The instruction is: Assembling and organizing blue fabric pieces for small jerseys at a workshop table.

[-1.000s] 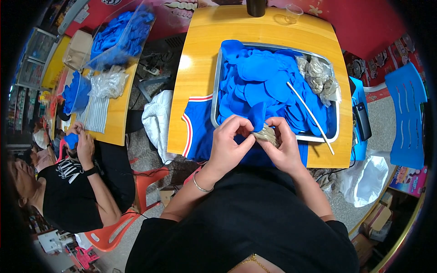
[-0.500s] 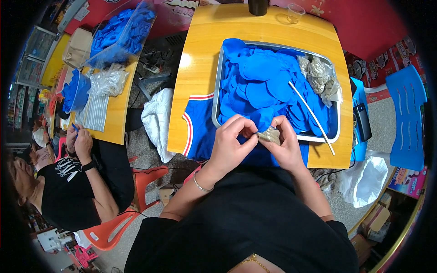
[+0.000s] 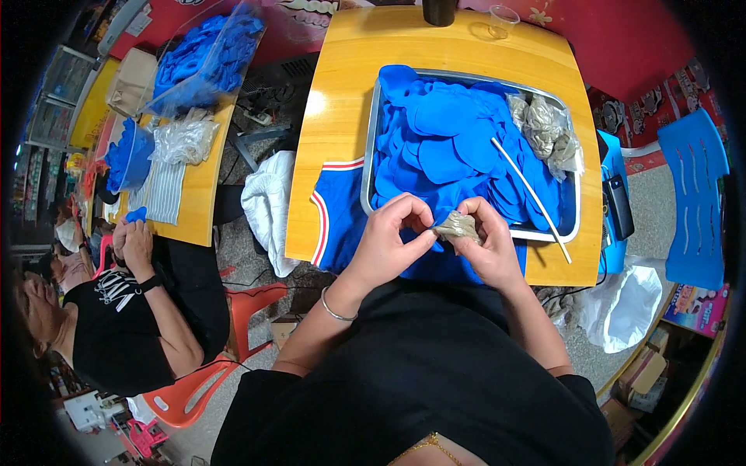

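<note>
Over the near edge of a metal tray (image 3: 371,167), both my hands are at a small clear plastic bag of grey-brown stuff (image 3: 458,225). My right hand (image 3: 494,245) grips the bag between thumb and fingers. Thumb and fingertips of my left hand (image 3: 395,237) pinch together at the bag's left end. Just behind the bag, blue material shows between my hands; whether I touch it I cannot tell. The tray is heaped with flat, rounded blue pieces (image 3: 443,116) that look like limp balloons. More small filled bags (image 3: 542,128) lie in its far right corner.
A white stick (image 3: 532,200) lies across the tray's near right rim. Blue cloth with striped trim (image 3: 330,213) lies under the tray's left side. A dark cup (image 3: 440,12) and a clear cup (image 3: 503,23) stand far back. At left, a person (image 3: 124,311) handles a blue piece.
The small bag now shows more fully between my hands, and the blue piece that stood up behind it has sunk lower. My left fingers have shifted slightly.
</note>
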Action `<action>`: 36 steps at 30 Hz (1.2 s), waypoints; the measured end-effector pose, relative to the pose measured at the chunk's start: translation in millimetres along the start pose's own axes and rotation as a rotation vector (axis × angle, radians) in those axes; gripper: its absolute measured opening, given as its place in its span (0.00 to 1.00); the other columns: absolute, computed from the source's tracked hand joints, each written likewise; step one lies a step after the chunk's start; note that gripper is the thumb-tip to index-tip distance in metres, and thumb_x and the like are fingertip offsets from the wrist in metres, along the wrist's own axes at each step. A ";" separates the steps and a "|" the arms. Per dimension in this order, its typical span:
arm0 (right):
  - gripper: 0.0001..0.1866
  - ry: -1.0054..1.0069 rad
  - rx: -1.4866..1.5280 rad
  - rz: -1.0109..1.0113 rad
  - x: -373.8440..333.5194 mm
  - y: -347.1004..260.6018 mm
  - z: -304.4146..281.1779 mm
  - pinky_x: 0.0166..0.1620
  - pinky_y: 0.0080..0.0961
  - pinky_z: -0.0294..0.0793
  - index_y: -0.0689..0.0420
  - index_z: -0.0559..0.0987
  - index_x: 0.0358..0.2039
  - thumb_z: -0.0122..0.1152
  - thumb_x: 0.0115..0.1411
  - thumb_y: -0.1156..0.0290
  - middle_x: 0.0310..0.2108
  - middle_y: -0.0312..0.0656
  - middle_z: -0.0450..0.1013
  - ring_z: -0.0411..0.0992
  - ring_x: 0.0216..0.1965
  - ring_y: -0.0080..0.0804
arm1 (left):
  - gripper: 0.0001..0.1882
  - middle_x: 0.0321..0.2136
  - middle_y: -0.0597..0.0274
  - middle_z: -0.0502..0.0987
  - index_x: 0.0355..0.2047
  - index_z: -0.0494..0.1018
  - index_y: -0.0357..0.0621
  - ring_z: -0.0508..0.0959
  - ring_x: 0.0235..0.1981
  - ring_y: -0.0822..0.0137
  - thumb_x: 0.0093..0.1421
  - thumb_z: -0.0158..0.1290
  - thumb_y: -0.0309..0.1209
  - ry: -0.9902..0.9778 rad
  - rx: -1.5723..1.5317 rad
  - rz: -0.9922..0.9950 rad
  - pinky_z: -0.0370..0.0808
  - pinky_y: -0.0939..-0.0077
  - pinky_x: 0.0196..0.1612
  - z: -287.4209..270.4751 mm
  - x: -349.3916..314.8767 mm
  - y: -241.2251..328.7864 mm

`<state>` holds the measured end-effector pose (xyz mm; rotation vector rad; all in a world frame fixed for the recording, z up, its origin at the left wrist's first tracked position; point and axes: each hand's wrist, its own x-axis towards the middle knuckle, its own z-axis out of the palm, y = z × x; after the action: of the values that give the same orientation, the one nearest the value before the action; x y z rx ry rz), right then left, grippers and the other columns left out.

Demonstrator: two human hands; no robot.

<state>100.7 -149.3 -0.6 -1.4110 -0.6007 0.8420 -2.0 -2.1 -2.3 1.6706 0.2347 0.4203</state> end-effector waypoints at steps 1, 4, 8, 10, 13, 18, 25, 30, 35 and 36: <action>0.12 -0.006 -0.022 -0.001 -0.4 0.3 0.0 0.29 0.12 0.61 0.58 0.65 0.35 0.56 0.51 0.77 0.27 0.31 0.66 0.63 0.27 0.13 | 0.06 0.26 0.66 0.68 0.28 0.67 0.37 0.70 0.26 0.78 0.50 0.54 0.19 -0.061 -0.089 -0.056 0.69 0.85 0.30 -2.0 -0.2 -2.1; 0.10 0.004 -0.062 -0.060 0.1 -0.4 -0.3 0.29 0.13 0.62 0.59 0.67 0.33 0.57 0.50 0.79 0.27 0.31 0.68 0.63 0.28 0.12 | 0.06 0.27 0.68 0.66 0.31 0.67 0.38 0.67 0.28 0.80 0.54 0.53 0.21 -0.206 -0.252 -0.201 0.66 0.87 0.31 -13.5 0.8 -0.7; 0.10 0.012 -0.056 -0.065 -0.4 1.0 0.0 0.29 0.13 0.61 0.59 0.67 0.33 0.57 0.50 0.78 0.26 0.30 0.67 0.63 0.27 0.12 | 0.05 0.28 0.70 0.64 0.32 0.66 0.38 0.64 0.28 0.82 0.58 0.51 0.23 -0.297 -0.269 -0.261 0.62 0.88 0.31 -13.1 1.0 2.2; 0.10 0.043 -0.060 -0.056 -0.8 1.8 1.1 0.28 0.13 0.60 0.59 0.67 0.32 0.58 0.50 0.78 0.25 0.30 0.66 0.62 0.27 0.12 | 0.05 0.28 0.70 0.64 0.32 0.66 0.38 0.64 0.28 0.82 0.58 0.51 0.23 -0.297 -0.221 -0.257 0.62 0.88 0.31 -11.1 0.4 2.9; 0.10 0.084 -0.073 -0.070 -2.1 3.2 4.6 0.27 0.13 0.60 0.59 0.67 0.30 0.59 0.50 0.77 0.24 0.30 0.66 0.62 0.26 0.12 | 0.06 0.24 0.67 0.65 0.29 0.66 0.37 0.65 0.24 0.80 0.57 0.52 0.26 -0.229 -0.065 -0.096 0.64 0.84 0.27 -8.2 0.3 3.1; 0.11 0.112 -0.199 -0.167 -1.2 1.5 7.3 0.26 0.16 0.60 0.59 0.67 0.30 0.60 0.49 0.77 0.22 0.33 0.66 0.62 0.24 0.14 | 0.07 0.25 0.66 0.66 0.32 0.65 0.37 0.68 0.25 0.77 0.57 0.51 0.26 -0.148 -0.084 -0.031 0.66 0.82 0.28 -3.5 -7.6 -3.9; 0.12 0.120 -0.378 -0.266 -2.7 1.2 3.5 0.25 0.20 0.62 0.60 0.68 0.30 0.59 0.45 0.79 0.24 0.39 0.66 0.65 0.22 0.25 | 0.10 0.27 0.64 0.66 0.33 0.64 0.38 0.69 0.26 0.78 0.55 0.54 0.25 -0.079 -0.079 -0.025 0.69 0.83 0.32 3.7 -5.1 -0.5; 0.11 0.106 -0.475 -0.366 -0.9 1.1 2.3 0.25 0.23 0.63 0.61 0.68 0.30 0.59 0.45 0.80 0.25 0.41 0.66 0.66 0.23 0.30 | 0.08 0.25 0.64 0.67 0.28 0.66 0.37 0.70 0.25 0.75 0.54 0.56 0.25 -0.099 -0.055 -0.031 0.68 0.83 0.30 -0.2 -1.0 1.9; 0.12 0.099 -0.495 -0.322 -3.1 1.4 2.1 0.26 0.25 0.64 0.61 0.68 0.30 0.60 0.44 0.79 0.26 0.41 0.67 0.67 0.23 0.32 | 0.07 0.24 0.61 0.67 0.26 0.66 0.36 0.71 0.24 0.70 0.52 0.55 0.23 -0.104 0.185 0.074 0.68 0.81 0.27 0.4 0.5 12.8; 0.12 0.078 -0.471 -0.296 -3.3 2.3 1.6 0.27 0.24 0.64 0.61 0.68 0.30 0.60 0.45 0.78 0.26 0.41 0.67 0.67 0.24 0.31 | 0.07 0.24 0.60 0.67 0.26 0.66 0.35 0.71 0.23 0.69 0.52 0.54 0.23 -0.081 0.242 0.105 0.68 0.80 0.26 1.7 -0.5 13.7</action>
<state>97.1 -151.0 -2.4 -1.7126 -0.9635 0.4203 -3.0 -5.9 11.0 1.9400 0.1418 0.4143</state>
